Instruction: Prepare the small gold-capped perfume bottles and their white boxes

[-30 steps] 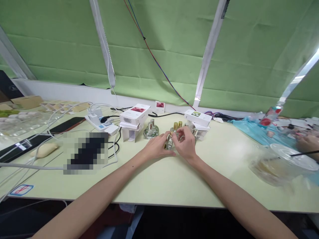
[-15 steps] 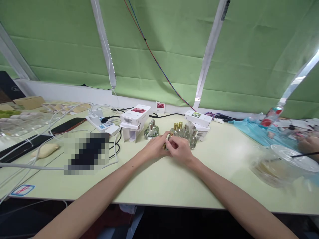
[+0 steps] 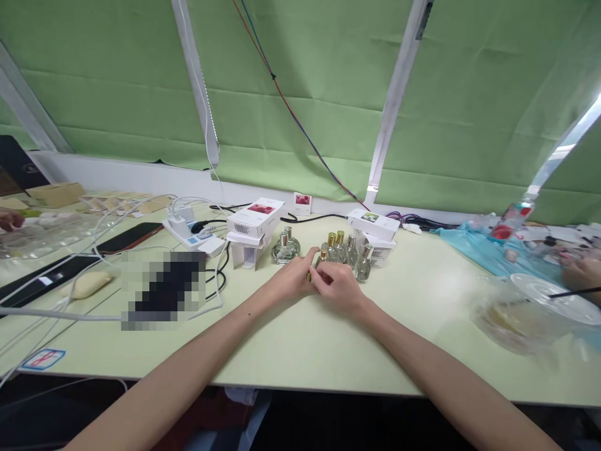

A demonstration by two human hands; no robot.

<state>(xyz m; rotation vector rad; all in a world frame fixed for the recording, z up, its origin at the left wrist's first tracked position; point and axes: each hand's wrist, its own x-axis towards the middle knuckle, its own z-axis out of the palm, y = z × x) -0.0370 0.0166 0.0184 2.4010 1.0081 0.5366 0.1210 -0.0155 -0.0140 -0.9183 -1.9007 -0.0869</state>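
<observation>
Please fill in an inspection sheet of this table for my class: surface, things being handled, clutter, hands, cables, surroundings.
Surface: pale green table; sticker near the front left corner.
Things handled: gold-capped bottles stand just beyond the hands; anything between the fingers is mostly hidden.
Clutter: white boxes at the back, phone at left, lidded plastic cup and blue plastic at right.
Hands: left hand and right hand close together, right overlapping left in view.
Cables: white cables loop across the left; red and blue wires hang behind.
Surroundings: green blind; other people's hands at both edges.
</observation>
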